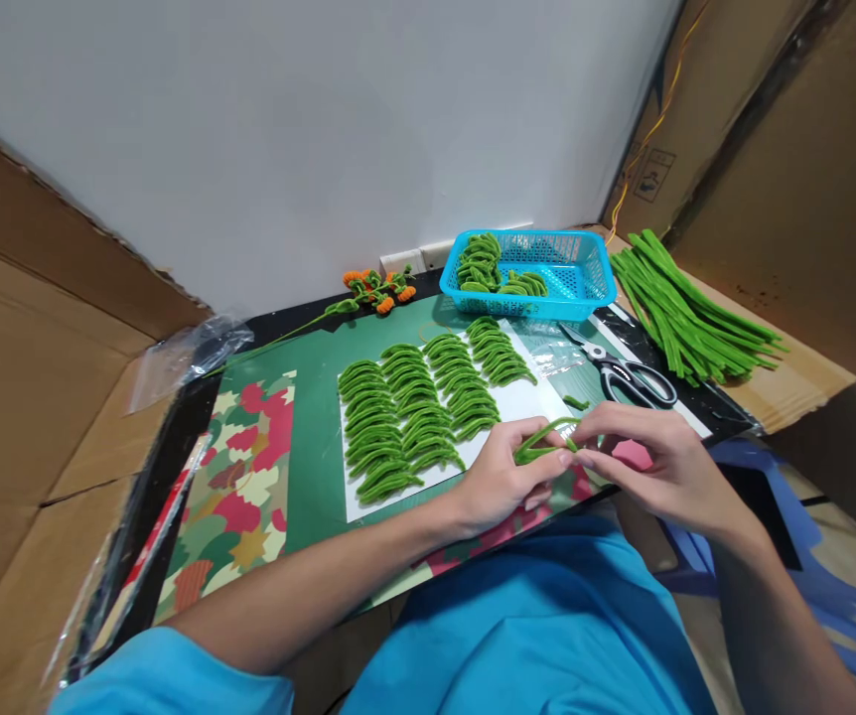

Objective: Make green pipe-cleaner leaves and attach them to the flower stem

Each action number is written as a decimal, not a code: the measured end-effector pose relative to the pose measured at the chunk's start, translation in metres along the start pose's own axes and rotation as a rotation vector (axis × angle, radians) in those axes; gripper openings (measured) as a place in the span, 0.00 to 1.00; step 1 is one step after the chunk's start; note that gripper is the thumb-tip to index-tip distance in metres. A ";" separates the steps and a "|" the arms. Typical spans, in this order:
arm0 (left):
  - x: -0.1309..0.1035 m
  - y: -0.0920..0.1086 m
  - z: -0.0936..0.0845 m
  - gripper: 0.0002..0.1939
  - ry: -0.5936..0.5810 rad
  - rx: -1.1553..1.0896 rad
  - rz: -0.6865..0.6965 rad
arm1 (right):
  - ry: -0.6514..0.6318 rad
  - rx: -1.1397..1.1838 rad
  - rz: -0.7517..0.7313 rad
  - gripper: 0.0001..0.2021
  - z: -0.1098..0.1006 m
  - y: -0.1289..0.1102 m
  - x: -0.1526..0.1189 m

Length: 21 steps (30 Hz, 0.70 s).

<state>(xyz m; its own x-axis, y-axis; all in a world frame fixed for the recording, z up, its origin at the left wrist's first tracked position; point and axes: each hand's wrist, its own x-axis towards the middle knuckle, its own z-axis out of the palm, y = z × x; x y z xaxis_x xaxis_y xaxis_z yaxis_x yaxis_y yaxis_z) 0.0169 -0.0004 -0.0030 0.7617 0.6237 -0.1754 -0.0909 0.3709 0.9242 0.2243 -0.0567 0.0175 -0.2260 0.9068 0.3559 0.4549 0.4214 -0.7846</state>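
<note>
A green pipe cleaner (547, 431), bent into a narrow loop, is held between my two hands over the table's front edge. My left hand (509, 471) pinches its folded part between thumb and fingers. The thumb and forefinger of my right hand (643, 457) close on its other end, with the tips of both hands nearly touching. Just beyond them, a short green piece (575, 403) lies on the mat. Left of the hands, rows of curved green leaf shapes (417, 417) cover much of a white sheet (473, 445).
Black-handled scissors (633, 379) lie right of the sheet. A blue basket (577, 306) behind holds more leaf shapes. Straight green pipe cleaners (688, 313) are piled at the right. Orange flowers (384, 304) lie at the back, and a plastic bag (194, 362) at the left. Cardboard walls (18, 397) flank the table.
</note>
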 end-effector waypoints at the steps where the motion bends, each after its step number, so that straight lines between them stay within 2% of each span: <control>1: -0.001 0.000 0.000 0.21 0.006 0.019 0.005 | -0.002 -0.006 0.005 0.03 0.000 -0.001 0.000; 6: -0.002 0.002 0.001 0.17 0.062 0.104 0.000 | 0.018 -0.035 -0.042 0.06 0.008 -0.004 -0.001; 11: -0.001 0.001 0.000 0.17 0.081 0.075 -0.004 | 0.128 -0.039 -0.137 0.07 0.018 -0.001 0.000; 16: -0.001 -0.002 0.001 0.19 0.103 0.053 0.024 | 0.194 -0.047 -0.082 0.06 0.022 0.001 0.001; 18: -0.001 -0.002 0.001 0.20 0.094 -0.006 0.013 | 0.176 -0.028 -0.052 0.06 0.019 0.000 0.002; 21: -0.001 -0.002 0.001 0.20 0.050 -0.079 -0.006 | 0.081 -0.034 -0.039 0.06 0.010 -0.001 0.003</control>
<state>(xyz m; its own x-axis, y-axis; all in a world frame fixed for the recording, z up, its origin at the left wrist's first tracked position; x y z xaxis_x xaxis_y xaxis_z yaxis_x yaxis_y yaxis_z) 0.0172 -0.0025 -0.0039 0.7298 0.6540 -0.1991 -0.1386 0.4267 0.8937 0.2150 -0.0548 0.0140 -0.1744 0.8872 0.4271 0.4763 0.4556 -0.7520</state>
